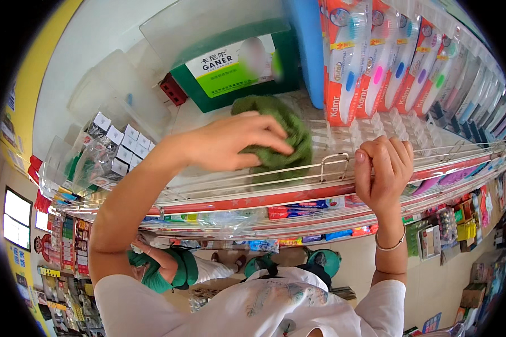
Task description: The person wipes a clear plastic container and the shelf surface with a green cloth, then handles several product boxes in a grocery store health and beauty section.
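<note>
In the head view my left hand (240,141) presses a crumpled green cloth (293,147) on the top shelf, behind its wire rail; the fingers look slightly blurred. My right hand (383,172) is curled over the front rail (295,196) of the same shelf, a thin bangle on its wrist. Just behind the cloth stands a dark green box (236,63) with a printed front panel. Packaged toothbrushes (341,63) stand upright in a row in a clear plastic rack (388,126), above and behind my right hand. What lies under the cloth is hidden.
A clear bin of small white-topped boxes (122,143) stands left on the shelf, near my left forearm. A small dark red box (173,89) and a blue panel (310,50) flank the green box. Lower shelves hold packets (297,210). Another person in green (164,269) is below left.
</note>
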A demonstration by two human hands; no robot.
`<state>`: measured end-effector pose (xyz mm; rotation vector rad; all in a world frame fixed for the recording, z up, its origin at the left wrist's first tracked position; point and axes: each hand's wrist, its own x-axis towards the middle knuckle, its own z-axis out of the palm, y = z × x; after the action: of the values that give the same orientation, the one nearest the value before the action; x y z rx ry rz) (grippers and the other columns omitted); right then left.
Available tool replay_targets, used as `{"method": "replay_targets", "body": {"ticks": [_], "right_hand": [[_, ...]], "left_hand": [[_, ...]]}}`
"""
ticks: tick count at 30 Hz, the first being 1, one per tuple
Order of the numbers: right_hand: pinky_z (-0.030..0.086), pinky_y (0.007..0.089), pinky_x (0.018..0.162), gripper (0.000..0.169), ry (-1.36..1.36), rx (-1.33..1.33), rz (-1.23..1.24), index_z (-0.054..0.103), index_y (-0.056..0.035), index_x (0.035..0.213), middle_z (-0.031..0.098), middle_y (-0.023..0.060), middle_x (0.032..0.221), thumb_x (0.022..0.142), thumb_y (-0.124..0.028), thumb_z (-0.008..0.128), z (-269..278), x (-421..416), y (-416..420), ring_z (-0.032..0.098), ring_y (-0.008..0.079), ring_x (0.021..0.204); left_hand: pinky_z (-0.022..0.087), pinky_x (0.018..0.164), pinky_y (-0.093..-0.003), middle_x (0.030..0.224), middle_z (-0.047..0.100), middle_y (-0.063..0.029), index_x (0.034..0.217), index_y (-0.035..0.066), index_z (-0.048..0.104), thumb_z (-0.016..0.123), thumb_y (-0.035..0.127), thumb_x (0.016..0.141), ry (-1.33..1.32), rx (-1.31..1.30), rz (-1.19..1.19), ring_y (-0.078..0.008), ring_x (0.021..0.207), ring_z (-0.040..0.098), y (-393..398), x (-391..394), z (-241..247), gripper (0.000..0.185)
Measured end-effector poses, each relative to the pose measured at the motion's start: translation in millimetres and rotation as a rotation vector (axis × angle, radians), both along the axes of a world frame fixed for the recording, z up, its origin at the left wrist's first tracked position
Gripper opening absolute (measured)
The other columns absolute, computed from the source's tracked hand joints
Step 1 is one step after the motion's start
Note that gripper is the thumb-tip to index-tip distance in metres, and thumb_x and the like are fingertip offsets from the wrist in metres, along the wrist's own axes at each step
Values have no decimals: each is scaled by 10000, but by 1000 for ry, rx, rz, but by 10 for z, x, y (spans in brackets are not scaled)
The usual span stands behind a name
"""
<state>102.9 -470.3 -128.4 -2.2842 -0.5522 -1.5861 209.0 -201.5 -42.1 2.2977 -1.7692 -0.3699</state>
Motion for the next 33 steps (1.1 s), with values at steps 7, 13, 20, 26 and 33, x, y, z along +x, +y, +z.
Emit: {"method": "replay_targets", "body": {"ticks": [7, 13, 20, 26, 33], "right_hand": [[315, 347, 591, 109, -8, 11, -2, 546, -99, 766, 524, 25, 667, 783, -90, 653, 1, 11, 29, 454, 218, 583], [307, 359, 591, 94, -22, 1, -10, 553, -95, 768, 526, 32, 667, 784, -80, 644, 16, -10, 40, 452, 229, 583], [304, 352, 589, 102, -17, -2, -42, 547, -98, 754, 517, 25, 660, 782, -100, 645, -22, 11, 22, 442, 223, 571], [316, 349, 591, 95, -13, -1, -27, 549, -101, 755, 513, 22, 656, 781, -107, 640, -7, 24, 50, 443, 215, 565], [314, 357, 582, 96, -22, -8, -40, 549, -97, 750, 506, 40, 662, 786, -106, 638, -8, 36, 42, 449, 229, 577]], "left_hand": [[441, 924, -297, 1076, 623, -42, 1074, 13, 654, 458, 16, 839, 398, -88, 385, -143, 1035, 575, 549, 18, 388, 307], [416, 1016, -327, 1232, 590, -116, 1278, 82, 572, 467, 141, 970, -259, -205, 805, -206, 1188, 542, 533, 86, 721, 331], [363, 1110, -421, 1423, 476, -206, 1445, 118, 432, 519, 175, 898, -230, 125, 244, -350, 1327, 445, 313, 232, 136, 557], [346, 1117, -402, 1391, 507, -214, 1447, 66, 423, 498, 222, 853, -120, 5, 35, -368, 1293, 459, -257, 570, -112, 619], [330, 1091, -402, 1268, 520, -134, 1371, 127, 539, 584, 150, 784, 59, 78, 21, -307, 1235, 445, -301, 224, 5, 589]]}}
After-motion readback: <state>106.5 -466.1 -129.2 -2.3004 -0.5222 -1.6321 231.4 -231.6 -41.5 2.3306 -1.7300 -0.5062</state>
